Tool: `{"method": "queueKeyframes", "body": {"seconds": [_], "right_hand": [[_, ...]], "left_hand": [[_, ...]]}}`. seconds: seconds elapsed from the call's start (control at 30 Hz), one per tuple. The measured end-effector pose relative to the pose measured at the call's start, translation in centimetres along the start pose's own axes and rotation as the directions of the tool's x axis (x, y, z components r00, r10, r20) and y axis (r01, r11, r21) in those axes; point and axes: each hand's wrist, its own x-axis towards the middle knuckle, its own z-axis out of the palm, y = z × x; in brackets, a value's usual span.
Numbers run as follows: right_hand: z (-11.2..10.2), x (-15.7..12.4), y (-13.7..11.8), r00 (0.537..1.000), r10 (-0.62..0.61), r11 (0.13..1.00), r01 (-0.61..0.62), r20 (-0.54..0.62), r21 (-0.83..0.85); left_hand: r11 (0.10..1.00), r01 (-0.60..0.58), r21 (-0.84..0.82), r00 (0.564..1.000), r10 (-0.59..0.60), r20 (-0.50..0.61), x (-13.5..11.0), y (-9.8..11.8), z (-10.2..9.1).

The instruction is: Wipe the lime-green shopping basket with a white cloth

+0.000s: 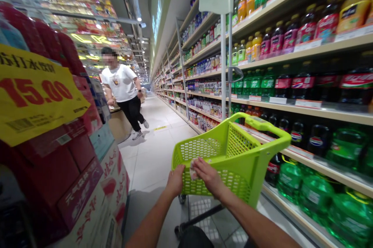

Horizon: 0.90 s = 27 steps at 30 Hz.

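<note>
A lime-green plastic shopping cart (233,151) stands in the aisle just ahead of me, its basket tilted toward the drink shelves. My left hand (175,181) is closed over the near rim of the basket. My right hand (207,176) lies on the same rim beside it, fingers folded round a small white crumpled thing, perhaps paper (193,170). Nothing shows inside the basket.
Shelves of soft-drink bottles (305,84) run along the right, green bottles (335,201) lowest. Stacked red cartons with a yellow 15.00 price sign (32,92) crowd the left. A person in a white shirt (122,84) walks farther down the tiled aisle (151,154).
</note>
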Motion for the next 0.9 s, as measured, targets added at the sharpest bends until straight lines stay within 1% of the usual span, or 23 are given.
{"method": "queueKeyframes", "body": {"seconds": [0.07, 0.17, 0.23, 0.27, 0.3, 0.4, 0.47, 0.5, 0.53, 0.6, 0.67, 0.7, 0.77, 0.83, 0.9], "right_hand": [[0.6, -1.5, 0.2, 1.000, -0.005, 1.000, 0.005, 0.019, -0.014], [1.7, -5.8, -0.1, 0.997, -0.020, 0.999, 0.024, 0.080, -0.048], [1.4, -7.2, 0.0, 0.994, -0.020, 0.998, 0.027, 0.109, -0.063], [0.9, -7.1, 0.2, 0.994, -0.021, 0.998, 0.028, 0.109, -0.059], [0.2, -6.3, 0.5, 0.995, -0.014, 0.999, 0.019, 0.096, -0.048], [-1.8, -2.5, 1.4, 0.999, 0.054, 0.998, -0.053, 0.007, -0.024], [-1.9, -1.2, 1.8, 0.996, 0.086, 0.995, -0.086, -0.017, -0.039], [-1.7, -1.5, 1.7, 0.996, 0.084, 0.995, -0.085, -0.011, -0.054], [-1.3, -2.3, 1.6, 0.997, 0.073, 0.995, -0.073, 0.001, -0.069], [-0.5, -5.0, 1.0, 0.999, 0.046, 0.995, -0.043, 0.030, -0.086], [-0.5, -7.6, 0.6, 0.998, 0.032, 0.996, -0.027, 0.047, -0.089], [-0.8, -8.3, 0.6, 0.998, 0.032, 0.996, -0.027, 0.055, -0.088], [-1.9, -8.1, 1.2, 0.997, 0.041, 0.996, -0.035, 0.063, -0.088], [-2.9, -6.4, 2.4, 0.995, 0.076, 0.993, -0.070, 0.061, -0.099], [-3.5, -4.8, 3.4, 0.992, 0.113, 0.986, -0.106, 0.050, -0.127]], "left_hand": [[0.999, 0.026, 0.041, 1.000, -0.026, 0.015, -0.2, 0.4, -0.1], [0.995, 0.047, 0.091, 0.998, -0.049, 0.029, -0.4, 0.9, -0.3], [0.991, 0.059, 0.119, 0.998, -0.063, 0.030, -0.3, 1.1, -0.3], [0.989, 0.062, 0.131, 0.997, -0.066, 0.029, -0.2, 1.3, -0.2], [0.988, 0.058, 0.142, 0.998, -0.062, 0.027, -0.1, 1.6, -0.1], [0.986, -0.008, 0.167, 0.999, 0.001, 0.040, 0.2, 2.6, 0.4], [0.979, -0.050, 0.195, 0.998, 0.040, 0.057, 0.2, 3.3, 0.8], [0.975, -0.060, 0.213, 0.997, 0.048, 0.064, 0.2, 3.5, 1.0], [0.971, -0.064, 0.231, 0.996, 0.050, 0.067, 0.1, 3.7, 1.1], [0.965, -0.066, 0.255, 0.997, 0.050, 0.066, 0.0, 3.8, 1.2], [0.960, -0.064, 0.272, 0.997, 0.048, 0.067, 0.0, 3.7, 1.1], [0.959, -0.060, 0.277, 0.997, 0.043, 0.066, 0.0, 3.7, 1.0], [0.958, -0.054, 0.281, 0.998, 0.039, 0.059, 0.2, 3.9, 0.9], [0.955, -0.080, 0.286, 0.996, 0.068, 0.052, 0.4, 4.4, 1.2], [0.944, -0.121, 0.306, 0.992, 0.108, 0.060, 0.5, 5.1, 1.7]]}}
